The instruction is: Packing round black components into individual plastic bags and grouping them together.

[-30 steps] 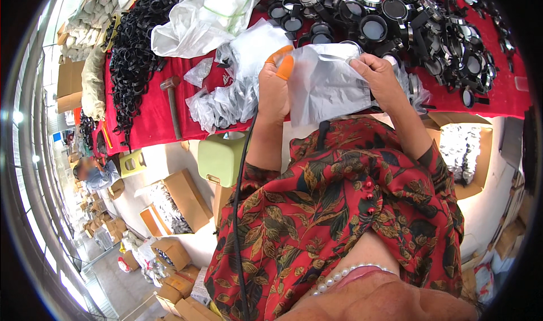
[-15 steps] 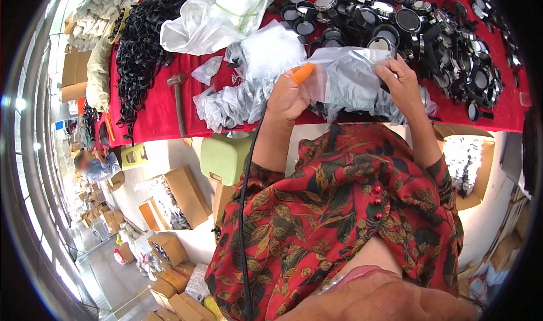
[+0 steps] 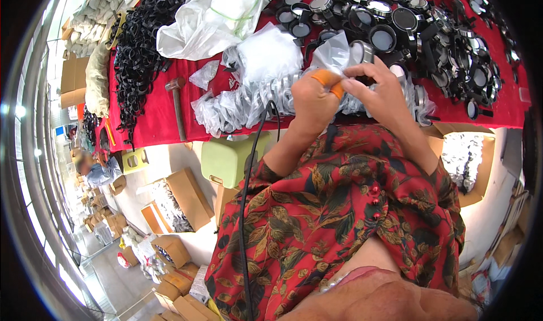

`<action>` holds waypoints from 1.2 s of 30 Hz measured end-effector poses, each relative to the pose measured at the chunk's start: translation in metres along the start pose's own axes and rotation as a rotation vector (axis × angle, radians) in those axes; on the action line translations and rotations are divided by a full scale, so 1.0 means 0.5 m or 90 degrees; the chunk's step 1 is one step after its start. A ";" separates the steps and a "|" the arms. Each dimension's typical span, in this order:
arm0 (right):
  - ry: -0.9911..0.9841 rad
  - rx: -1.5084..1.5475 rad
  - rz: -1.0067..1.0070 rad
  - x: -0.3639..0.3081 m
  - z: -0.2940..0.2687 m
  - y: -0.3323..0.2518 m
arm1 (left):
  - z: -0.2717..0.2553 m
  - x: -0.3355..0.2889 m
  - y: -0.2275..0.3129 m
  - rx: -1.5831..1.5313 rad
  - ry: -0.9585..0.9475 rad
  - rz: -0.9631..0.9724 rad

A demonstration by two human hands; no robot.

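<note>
In the head view, both hands come together in a narrow grip: the left hand, with orange finger covers, pinches the near end of a clear bag, while the right hand bends its thumb and fingers close against the left fingertips; whether it also nips the plastic, I cannot tell. The bag rises just beyond the pinch, and beside it, just beyond the right fingers, sits a silver disc; whether the disc lies inside the plastic is unclear. To the left of the grip and running behind the hands is a row of bagged pieces, with a white stack just above its left part. Farther left lie a hammer and, well apart, a heap of black straps. Beyond the grip to the left is a large white bag; beyond it to the right spreads a pile of round watches, all on red cloth. A green stool stands below the table edge, left of the grip.
</note>
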State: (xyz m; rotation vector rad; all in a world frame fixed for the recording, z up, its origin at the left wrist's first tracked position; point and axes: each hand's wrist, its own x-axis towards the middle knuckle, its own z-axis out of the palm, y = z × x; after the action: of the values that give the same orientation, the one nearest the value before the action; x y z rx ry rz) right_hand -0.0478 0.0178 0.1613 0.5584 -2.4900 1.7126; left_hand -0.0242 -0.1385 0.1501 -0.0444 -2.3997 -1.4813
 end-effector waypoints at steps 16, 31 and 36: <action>-0.017 -0.002 0.055 -0.012 -0.038 0.095 | 0.015 0.003 -0.056 -0.365 -0.059 -0.358; -0.043 0.056 0.128 -0.051 -0.108 0.000 | 0.027 -0.005 -0.050 0.008 -0.008 0.021; -0.100 0.025 -0.006 -0.041 -0.083 0.009 | 0.035 -0.003 -0.017 0.014 -0.070 0.103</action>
State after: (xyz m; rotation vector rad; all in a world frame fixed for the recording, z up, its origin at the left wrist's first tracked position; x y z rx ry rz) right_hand -0.0362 0.0625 0.1677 0.7343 -2.5568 1.7822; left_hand -0.0291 -0.1271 0.1350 -0.3146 -2.4331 -1.4126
